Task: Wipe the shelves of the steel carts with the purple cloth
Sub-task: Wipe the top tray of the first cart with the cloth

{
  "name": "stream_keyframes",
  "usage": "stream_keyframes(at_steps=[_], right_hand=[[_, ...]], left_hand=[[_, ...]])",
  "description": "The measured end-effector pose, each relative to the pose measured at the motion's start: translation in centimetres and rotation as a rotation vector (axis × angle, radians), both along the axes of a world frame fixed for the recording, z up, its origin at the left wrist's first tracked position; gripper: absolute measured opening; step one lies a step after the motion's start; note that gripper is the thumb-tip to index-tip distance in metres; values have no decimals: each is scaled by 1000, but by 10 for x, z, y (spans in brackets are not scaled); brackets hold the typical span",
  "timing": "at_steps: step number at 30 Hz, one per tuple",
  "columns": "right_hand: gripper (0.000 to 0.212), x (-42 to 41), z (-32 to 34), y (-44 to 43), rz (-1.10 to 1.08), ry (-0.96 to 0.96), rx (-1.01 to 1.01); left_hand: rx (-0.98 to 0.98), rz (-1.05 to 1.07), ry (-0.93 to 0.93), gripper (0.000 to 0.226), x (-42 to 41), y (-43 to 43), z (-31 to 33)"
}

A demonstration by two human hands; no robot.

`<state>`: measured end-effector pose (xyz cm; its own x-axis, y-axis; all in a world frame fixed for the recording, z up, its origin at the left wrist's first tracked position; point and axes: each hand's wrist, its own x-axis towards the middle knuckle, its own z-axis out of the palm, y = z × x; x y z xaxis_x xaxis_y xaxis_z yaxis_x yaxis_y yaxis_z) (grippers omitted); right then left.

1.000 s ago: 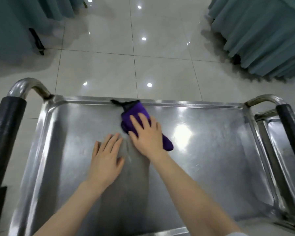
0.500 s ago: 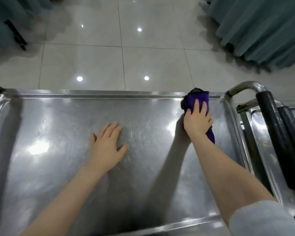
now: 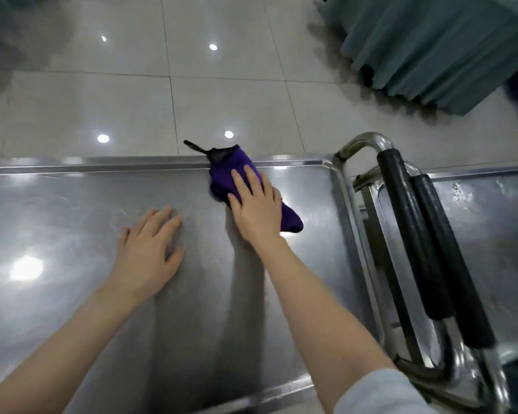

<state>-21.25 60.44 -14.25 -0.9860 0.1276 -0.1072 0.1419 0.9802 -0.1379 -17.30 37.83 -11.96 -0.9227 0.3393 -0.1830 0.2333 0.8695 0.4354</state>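
The top shelf of a steel cart [image 3: 72, 210] fills the lower part of the view. A purple cloth [image 3: 231, 171] with a black edge and loop lies bunched against the shelf's far rim. My right hand [image 3: 256, 204] presses flat on the cloth with straight fingers, covering its middle. My left hand [image 3: 148, 249] rests flat, palm down, on the bare steel to the left of it, apart from the cloth.
A second steel cart [image 3: 491, 234] stands close on the right. Two black-padded push handles [image 3: 425, 249] lie between the two shelves. Beyond the far rim is glossy tiled floor [image 3: 222, 100], with teal curtains [image 3: 431, 49] at the upper right.
My right hand has slid the cloth left along the far rim, away from the shelf's right corner. The left hand has stayed flat on the steel.
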Motion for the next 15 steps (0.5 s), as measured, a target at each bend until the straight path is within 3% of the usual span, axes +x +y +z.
stream_keyframes(at_steps=[4, 7, 9, 15], right_hand=[[56, 7, 10, 107, -448, -46, 17], [59, 0, 8, 109, -610, -79, -2], [59, -2, 3, 75, -484, -47, 19], [54, 15, -3, 5, 247, 23, -4]], left_hand=[[21, -65, -37, 65, 1, 37, -3], [28, -88, -33, 58, 5, 49, -11], [7, -72, -23, 60, 5, 53, -14], [-104, -82, 26, 60, 2, 64, -13]])
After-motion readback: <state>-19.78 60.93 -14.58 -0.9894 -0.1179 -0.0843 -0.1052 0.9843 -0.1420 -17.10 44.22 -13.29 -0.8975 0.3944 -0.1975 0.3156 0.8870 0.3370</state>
